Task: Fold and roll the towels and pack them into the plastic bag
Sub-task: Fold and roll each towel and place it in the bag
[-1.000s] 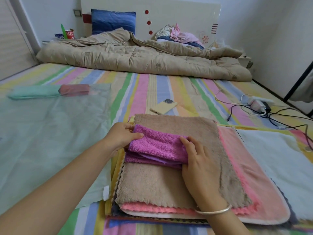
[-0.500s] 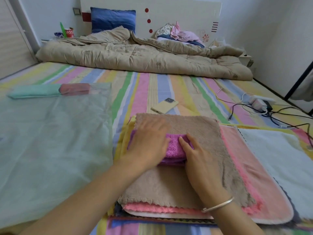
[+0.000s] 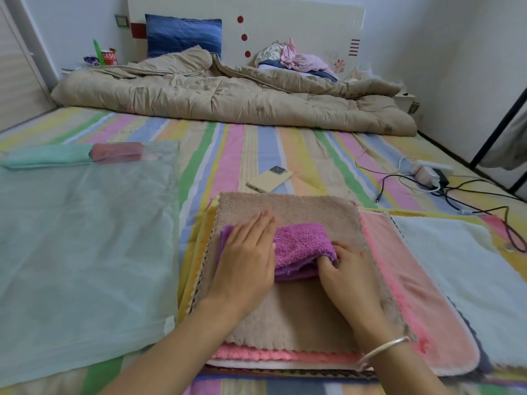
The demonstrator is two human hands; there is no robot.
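A folded purple towel (image 3: 302,248) lies on a stack of flat towels, the top one tan (image 3: 296,312), a pink one (image 3: 413,295) under it. My left hand (image 3: 245,263) presses flat on the purple towel's left half, fingers straight. My right hand (image 3: 348,269) has its fingers curled under the towel's right end, gripping it. A large clear plastic bag (image 3: 79,252) lies flat to the left, with a rolled teal towel (image 3: 45,159) and a rolled red towel (image 3: 117,152) inside at its far end.
A yellow phone (image 3: 269,180) lies just beyond the stack. A white towel (image 3: 456,275) spreads at the right. Chargers and cables (image 3: 430,178) trail at the far right. A beige quilt (image 3: 228,95) and a blue pillow (image 3: 182,34) fill the head of the striped bed.
My left hand went from gripping the towel's left end to pressing flat on top, then slid left. My right hand's fingers have tucked under the towel's right end.
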